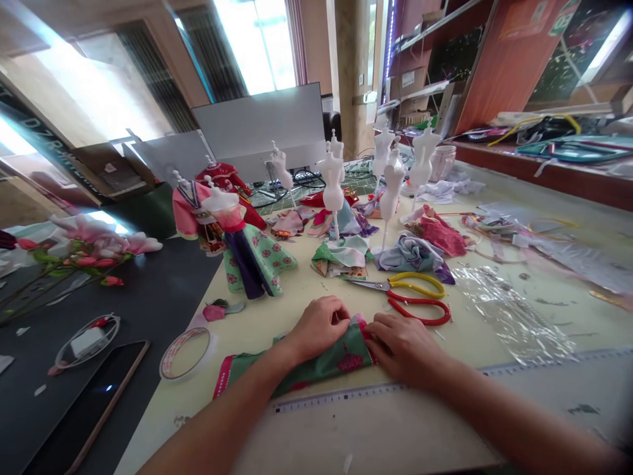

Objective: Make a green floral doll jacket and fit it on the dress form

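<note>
A green piece of fabric (pixel 316 363) with pink trim and a pink flower motif lies across the table in front of me, partly under my arms. My left hand (pixel 320 326) rests over its far edge, thumb and fingertips pinching the cloth. At the fabric's right end my right hand (pixel 403 343) has its fingers bent onto the pink border, gripping it. A small fold of pink and green cloth stands up between both hands. Just beyond my right hand lie scissors (pixel 418 300) with one yellow and one red handle. A clear ruler (pixel 341 397) runs along the near side.
Dressed mini mannequins (pixel 242 237) stand at left, several bare white ones (pixel 333 185) at centre back among fabric scraps (pixel 415 252). A tape roll (pixel 184 354) and phone (pixel 86 409) lie left. At right are a plastic bag (pixel 512 313) and a shelf (pixel 544 158).
</note>
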